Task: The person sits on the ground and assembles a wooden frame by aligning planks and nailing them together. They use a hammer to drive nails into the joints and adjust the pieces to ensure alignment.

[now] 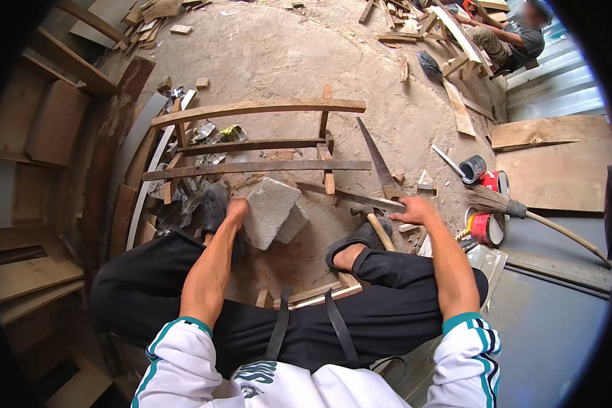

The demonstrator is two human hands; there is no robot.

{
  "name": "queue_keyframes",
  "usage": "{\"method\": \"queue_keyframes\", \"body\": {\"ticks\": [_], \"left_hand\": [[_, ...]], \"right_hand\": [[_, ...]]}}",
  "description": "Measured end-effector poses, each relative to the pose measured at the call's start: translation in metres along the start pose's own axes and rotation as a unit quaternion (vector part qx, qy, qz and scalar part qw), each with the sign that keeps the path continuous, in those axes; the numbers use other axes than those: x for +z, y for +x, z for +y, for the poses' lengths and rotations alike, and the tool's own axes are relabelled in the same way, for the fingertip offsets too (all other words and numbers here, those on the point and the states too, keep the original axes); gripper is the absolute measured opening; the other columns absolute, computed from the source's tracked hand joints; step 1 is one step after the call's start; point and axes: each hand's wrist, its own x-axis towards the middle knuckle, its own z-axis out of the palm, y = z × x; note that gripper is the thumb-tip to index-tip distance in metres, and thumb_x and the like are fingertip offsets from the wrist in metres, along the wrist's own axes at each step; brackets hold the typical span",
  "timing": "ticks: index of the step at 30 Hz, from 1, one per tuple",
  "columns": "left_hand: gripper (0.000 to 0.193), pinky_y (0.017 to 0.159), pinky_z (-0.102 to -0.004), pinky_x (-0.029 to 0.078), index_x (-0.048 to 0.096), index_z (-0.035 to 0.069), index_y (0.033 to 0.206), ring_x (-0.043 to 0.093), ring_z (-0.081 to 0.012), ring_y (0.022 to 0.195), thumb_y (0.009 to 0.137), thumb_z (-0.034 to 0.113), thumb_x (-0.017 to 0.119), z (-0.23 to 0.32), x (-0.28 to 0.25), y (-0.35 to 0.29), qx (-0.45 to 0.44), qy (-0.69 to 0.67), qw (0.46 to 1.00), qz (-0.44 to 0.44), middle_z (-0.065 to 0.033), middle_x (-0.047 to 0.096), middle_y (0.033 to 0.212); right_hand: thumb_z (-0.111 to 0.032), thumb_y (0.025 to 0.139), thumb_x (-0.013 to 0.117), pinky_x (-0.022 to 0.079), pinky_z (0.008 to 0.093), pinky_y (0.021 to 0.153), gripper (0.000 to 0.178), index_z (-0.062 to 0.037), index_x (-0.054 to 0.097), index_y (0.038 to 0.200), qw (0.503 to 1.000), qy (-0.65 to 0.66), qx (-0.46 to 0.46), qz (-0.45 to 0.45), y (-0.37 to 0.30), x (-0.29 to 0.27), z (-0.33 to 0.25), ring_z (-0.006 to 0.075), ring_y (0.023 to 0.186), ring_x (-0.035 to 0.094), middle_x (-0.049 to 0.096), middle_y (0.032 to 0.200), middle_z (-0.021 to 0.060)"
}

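My left hand (236,211) is closed at the left edge of a rough grey concrete block (270,207), which is tilted against a second grey block (294,224). My right hand (418,211) grips the right end of a narrow wooden strip (350,195), whose far end reaches left toward the blocks. A hammer (382,232) with a wooden handle rests below that strip, by my right shoe. Beyond my hands stands a wooden frame (258,145) of long slats joined by short crosspieces. A handsaw (375,155) lies on the floor to its right.
Paint cans (486,228), a broom (491,200) and a wooden board (554,163) are at the right. Wooden shelving (37,251) lines the left side. Crumpled foil-like scraps (214,136) lie around the frame. Another person (513,41) sits at the far right among timber.
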Motion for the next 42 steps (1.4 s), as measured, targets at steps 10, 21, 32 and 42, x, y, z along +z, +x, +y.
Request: {"method": "queue_keyframes", "body": {"ticks": [10, 21, 32, 42], "left_hand": [[0.043, 0.080, -0.0431, 0.048, 0.064, -0.010, 0.113, 0.065, -0.0289, 0.100, 0.092, 0.027, 0.054, 0.014, 0.037, -0.043, -0.117, -0.011, 0.992, -0.054, -0.0214, 0.067, 0.110], [0.049, 0.079, -0.0482, 0.048, 0.056, -0.014, 0.123, 0.063, -0.0343, 0.102, 0.096, 0.025, 0.044, -0.034, 0.059, -0.039, -0.075, -0.080, 0.989, -0.099, -0.0235, 0.063, 0.117], [0.051, 0.096, -0.0451, 0.046, 0.057, -0.010, 0.127, 0.057, -0.0386, 0.121, 0.092, 0.026, 0.047, 0.004, 0.105, -0.098, -0.046, -0.062, 0.989, -0.124, -0.0292, 0.058, 0.130], [0.046, 0.094, -0.0535, 0.044, 0.053, -0.007, 0.116, 0.057, -0.0505, 0.111, 0.098, 0.033, 0.042, 0.069, 0.086, -0.115, 0.183, 0.003, 0.983, -0.001, -0.0340, 0.061, 0.116]], "right_hand": [[-0.071, 0.074, 0.066, 0.051, 0.0453, 0.081, 0.075, 0.0005, 0.073, 0.095, 0.968, 0.059, 0.234, 0.062, -0.102, 0.009, 0.121, 0.0355, 0.092, 0.068, 0.069, 0.094, 0.0261], [-0.039, 0.087, 0.067, 0.050, 0.0518, 0.081, 0.044, -0.0071, 0.060, 0.117, 0.962, 0.035, 0.142, 0.230, -0.032, 0.055, -0.017, 0.0384, 0.097, 0.064, 0.066, 0.103, 0.0177], [-0.062, 0.074, 0.075, 0.041, 0.0447, 0.106, 0.106, 0.0014, 0.031, 0.146, 0.872, 0.480, 0.015, 0.098, 0.026, 0.137, -0.202, 0.0433, 0.128, 0.050, 0.051, 0.134, 0.0324], [-0.026, 0.062, 0.091, 0.041, 0.0522, 0.106, 0.139, -0.0014, -0.012, 0.151, 0.943, 0.310, 0.064, 0.101, -0.001, 0.144, -0.234, 0.0505, 0.129, 0.041, 0.030, 0.146, 0.0343]]}}
